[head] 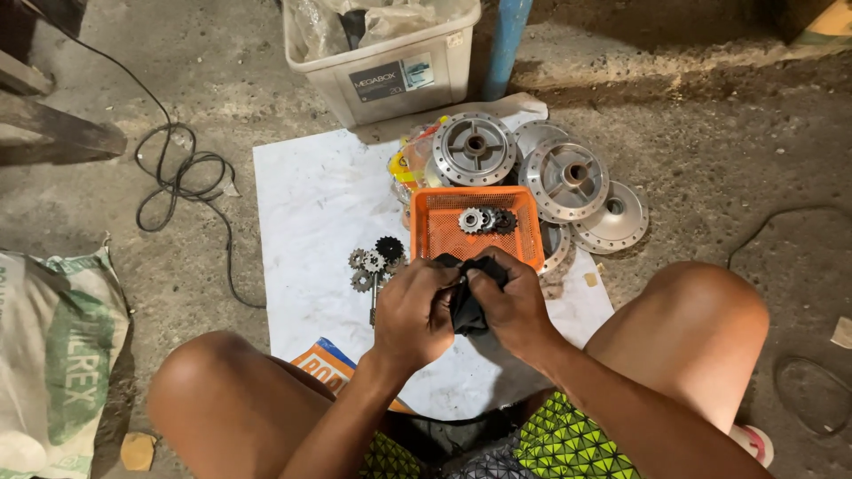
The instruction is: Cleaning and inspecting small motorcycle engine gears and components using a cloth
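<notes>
A black cloth is bunched between both my hands above the white sheet. My left hand grips its left side and my right hand closes over its right side. Whatever lies inside the cloth is hidden. Just beyond my fingers sits an orange mesh basket with a few small sprockets in it. More small sprockets lie in a cluster on the sheet to the left of my left hand.
Several metal wheel hubs lie behind and right of the basket. A white plastic bin stands at the back, a blue pole beside it. A black cable coils at left, a woven sack at far left. My bare knees flank the sheet.
</notes>
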